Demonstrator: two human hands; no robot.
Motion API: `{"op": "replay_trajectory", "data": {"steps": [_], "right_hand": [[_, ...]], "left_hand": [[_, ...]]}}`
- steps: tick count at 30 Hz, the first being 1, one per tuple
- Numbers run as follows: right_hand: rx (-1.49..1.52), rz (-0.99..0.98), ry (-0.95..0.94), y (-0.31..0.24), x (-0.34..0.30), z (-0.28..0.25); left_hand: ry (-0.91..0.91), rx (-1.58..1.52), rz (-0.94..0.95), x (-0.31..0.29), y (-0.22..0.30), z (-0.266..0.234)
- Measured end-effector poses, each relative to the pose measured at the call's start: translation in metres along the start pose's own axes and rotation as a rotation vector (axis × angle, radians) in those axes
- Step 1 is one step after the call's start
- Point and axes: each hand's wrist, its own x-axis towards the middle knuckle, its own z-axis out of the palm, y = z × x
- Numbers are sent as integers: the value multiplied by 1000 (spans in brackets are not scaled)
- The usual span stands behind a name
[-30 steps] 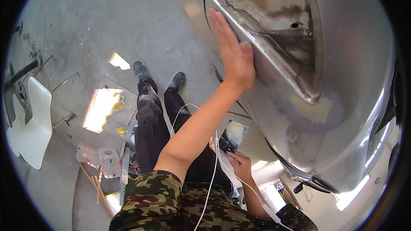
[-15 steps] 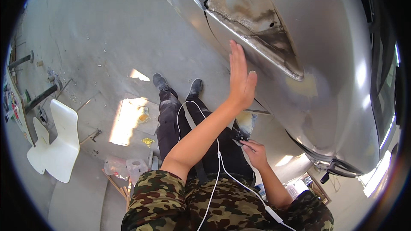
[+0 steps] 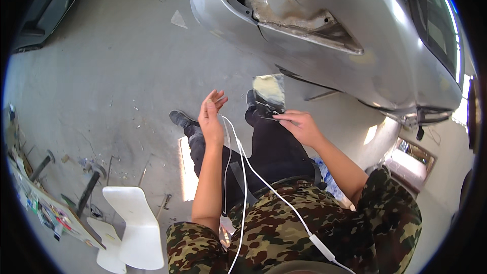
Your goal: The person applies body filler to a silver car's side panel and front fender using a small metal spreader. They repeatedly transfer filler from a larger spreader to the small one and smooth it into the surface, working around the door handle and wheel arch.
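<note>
My right hand (image 3: pixel 299 126) grips the near edge of a thin putty board (image 3: pixel 269 93), its fingers pressed together over the dark end. The board's far end is coated in pale yellow putty with a bluish smear beside it. A thin dark edge shows under my fingers; I cannot tell whether it is a separate scraper. My left hand (image 3: pixel 210 117) is raised over my legs with its fingers loosely apart and nothing in it. Beyond both hands is the silver car body (image 3: pixel 304 45), with an open lamp recess (image 3: pixel 299 10) showing bare, dirty metal.
White chairs (image 3: pixel 133 228) stand at lower left beside a cluttered table (image 3: pixel 50 203). A dark car part (image 3: pixel 48 15) shows at upper left. A white cable (image 3: pixel 274 187) hangs down my front. Small debris and a light scrap (image 3: pixel 178 19) lie on the grey floor.
My left hand has come away from the car's panel and back toward my body. My right hand has raised the putty board from beside my leg to in front of me. The view has shifted.
</note>
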Motion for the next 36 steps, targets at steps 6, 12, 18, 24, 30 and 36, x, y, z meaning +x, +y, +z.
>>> {"op": "replay_trajectory", "data": {"steps": [6,12,18,24,30,36], "right_hand": [[143,22,-74,-98,72,97],[365,-89,69,-155,101,112],[495,-60,151,-141,116,97],[658,-23,198,-163,155,88],[783,100,319,-147,168,82],[975,212,1114,-185,185,89]], "left_hand": [[-147,117,-104,19,108,-123],[-523,-23,-251,44,187,-111],[-624,-56,-373,91,197,-62],[-670,-44,-462,131,238,-31],[-646,5,-525,182,242,17],[-866,318,-426,248,269,31]]}}
